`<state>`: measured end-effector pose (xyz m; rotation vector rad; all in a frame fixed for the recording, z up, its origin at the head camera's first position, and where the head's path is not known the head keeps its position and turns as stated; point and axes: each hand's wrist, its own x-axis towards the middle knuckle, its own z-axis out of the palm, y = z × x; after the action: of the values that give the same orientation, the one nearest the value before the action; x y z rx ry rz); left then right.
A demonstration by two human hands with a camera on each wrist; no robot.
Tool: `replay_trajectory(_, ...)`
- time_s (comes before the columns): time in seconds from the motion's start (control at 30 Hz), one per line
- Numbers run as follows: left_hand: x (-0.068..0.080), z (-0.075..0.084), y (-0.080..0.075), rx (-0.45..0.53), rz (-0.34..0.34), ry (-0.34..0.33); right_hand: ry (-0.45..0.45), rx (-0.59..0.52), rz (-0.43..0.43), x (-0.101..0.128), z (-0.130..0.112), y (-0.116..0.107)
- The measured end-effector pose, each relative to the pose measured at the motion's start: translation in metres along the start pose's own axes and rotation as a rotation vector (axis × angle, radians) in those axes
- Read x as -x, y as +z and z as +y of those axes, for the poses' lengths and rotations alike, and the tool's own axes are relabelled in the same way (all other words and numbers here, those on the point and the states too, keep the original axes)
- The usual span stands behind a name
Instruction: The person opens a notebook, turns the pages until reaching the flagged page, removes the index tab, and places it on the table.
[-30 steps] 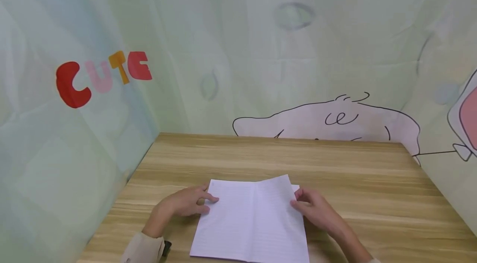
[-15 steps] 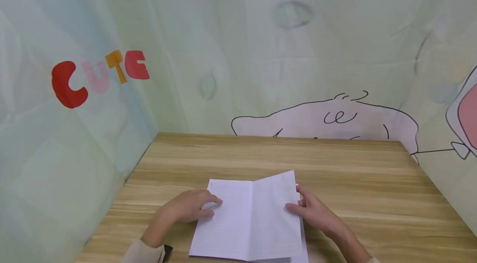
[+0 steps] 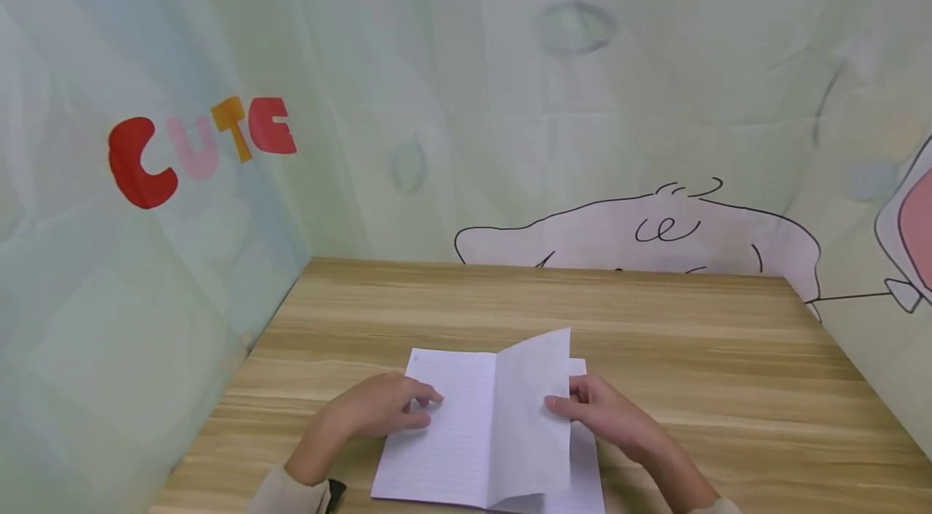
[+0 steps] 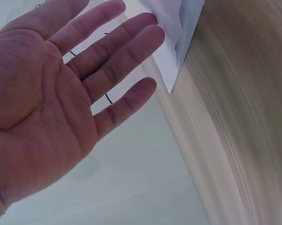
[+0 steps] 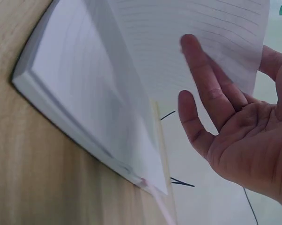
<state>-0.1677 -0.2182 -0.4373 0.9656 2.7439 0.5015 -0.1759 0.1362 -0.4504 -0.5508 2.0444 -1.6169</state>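
Notebook lies open near front edge of table; L hand, fingers straight, presses L page flat to steady it, while R hand pinches lifted page between thumb & fingers, standing it upright.

The head camera looked forward and down from above the near edge of the wooden table, facing twelve o'clock toward the printed backdrop. The left wrist camera sat close under the left hand, aimed past it at the notebook, perhaps from nine o'clock. The right wrist camera, equally close, watched the right hand from three o'clock. All three views shared the notebook and table.
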Motion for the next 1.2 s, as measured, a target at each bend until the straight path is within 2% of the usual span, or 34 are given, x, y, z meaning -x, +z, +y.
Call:
replay_trajectory(0.17,0.0,-0.001,-0.002,0.021,-0.013,-0.003,-0.041,0.036,-0.019,0.005,-0.004,-0.003)
replay_trajectory(0.3,0.002,-0.002,-0.004,0.039,-0.031,-0.01,-0.084,0.006,-0.05,0.003,-0.002,-0.001)
replay_trajectory(0.47,0.002,-0.003,-0.003,0.069,-0.053,-0.045,-0.144,-0.007,-0.048,-0.009,0.004,0.012)
replay_trajectory(0.7,0.002,-0.004,-0.001,0.113,-0.042,-0.034,-0.165,-0.033,-0.054,-0.026,0.012,0.03)
replay_trajectory(0.93,0.004,-0.007,-0.002,0.163,-0.028,-0.041,-0.214,-0.014,-0.037,-0.04,0.016,0.049)
replay_trajectory(1.2,0.012,-0.014,-0.006,0.094,-0.016,-0.097,-0.181,0.046,-0.043,-0.046,0.017,0.064)
